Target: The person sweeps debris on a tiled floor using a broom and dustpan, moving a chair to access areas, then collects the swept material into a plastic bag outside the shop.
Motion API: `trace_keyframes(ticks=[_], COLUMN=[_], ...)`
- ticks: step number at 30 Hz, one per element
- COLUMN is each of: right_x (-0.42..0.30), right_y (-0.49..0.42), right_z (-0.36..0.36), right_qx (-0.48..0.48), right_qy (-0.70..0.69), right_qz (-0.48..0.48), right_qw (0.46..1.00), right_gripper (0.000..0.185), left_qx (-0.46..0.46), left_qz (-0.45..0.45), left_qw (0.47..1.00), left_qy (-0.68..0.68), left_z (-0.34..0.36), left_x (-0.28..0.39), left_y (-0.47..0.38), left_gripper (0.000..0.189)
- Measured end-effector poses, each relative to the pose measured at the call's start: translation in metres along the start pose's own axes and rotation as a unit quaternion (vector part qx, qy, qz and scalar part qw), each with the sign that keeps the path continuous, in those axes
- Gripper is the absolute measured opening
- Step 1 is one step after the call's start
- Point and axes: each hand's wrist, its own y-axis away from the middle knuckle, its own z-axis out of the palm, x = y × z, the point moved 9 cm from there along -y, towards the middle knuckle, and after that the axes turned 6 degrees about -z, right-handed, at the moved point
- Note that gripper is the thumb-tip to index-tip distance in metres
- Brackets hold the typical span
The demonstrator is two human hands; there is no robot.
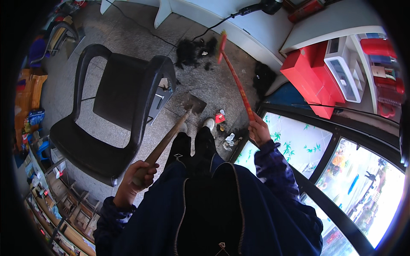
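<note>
My left hand [140, 177] grips the end of a wooden handle. It belongs to a flat-bladed shovel or dustpan [194, 104], whose dark blade rests on the floor ahead of my shoes. In my right hand [258, 129] is the orange-red handle of a broom [236, 78]. The broom's red head, with yellowish bristles, points away from me beside a dark pile of hair clippings [193, 52]. Another dark heap [264, 76] lies against the cabinet base on the right. By my right shoe are a small red packet [220, 118] and crumpled white tissues [230, 139].
A black armchair [120, 89] stands close on the left. White cabinetry [250, 41] borders the far side, with a black hair dryer [270, 5] and its cord. Red boxes [310, 72] sit on the right, above a glass door [298, 145]. Cluttered shelves [61, 220] line the left rim.
</note>
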Motion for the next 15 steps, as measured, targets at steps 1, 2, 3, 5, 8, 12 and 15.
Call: trace_keyframes(ticks=[1, 2, 3, 5, 8, 12, 15], right_x=[0.003, 0.004, 0.002, -0.006, -0.014, -0.02, -0.053], right_y=[-0.017, -0.034, -0.053, -0.089, -0.108, -0.063, 0.037], right_z=[0.014, 0.028, 0.037, 0.065, 0.078, 0.059, 0.055], right_qx=[-0.019, -0.036, -0.028, -0.039, -0.042, -0.134, -0.038], right_qy=[-0.026, -0.05, -0.052, -0.063, -0.059, -0.117, -0.068], right_qz=[0.002, 0.003, -0.003, -0.005, 0.006, 0.07, 0.12], right_qw=[0.999, 0.998, 0.998, 0.997, 0.997, 0.982, 0.99], right_gripper=[0.058, 0.058, 0.056, 0.05, 0.04, 0.022, 0.025], left_qx=[-0.021, -0.013, -0.009, 0.019, 0.045, 0.021, 0.017], left_qz=[-0.007, -0.007, -0.01, 0.008, 0.037, 0.032, 0.037], left_qw=[1.0, 1.0, 1.0, 1.0, 0.998, 0.999, 0.999], left_qy=[0.004, 0.0, -0.006, -0.018, -0.033, -0.002, 0.019], left_z=[0.003, 0.004, 0.008, 0.019, 0.025, 0.021, 0.008], left_x=[0.0, 0.001, 0.001, 0.001, 0.0, 0.005, 0.005], left_y=[-0.001, -0.001, -0.002, 0.008, 0.01, 0.012, 0.014], left_gripper=[0.037, 0.038, 0.038, 0.039, 0.042, 0.042, 0.042])
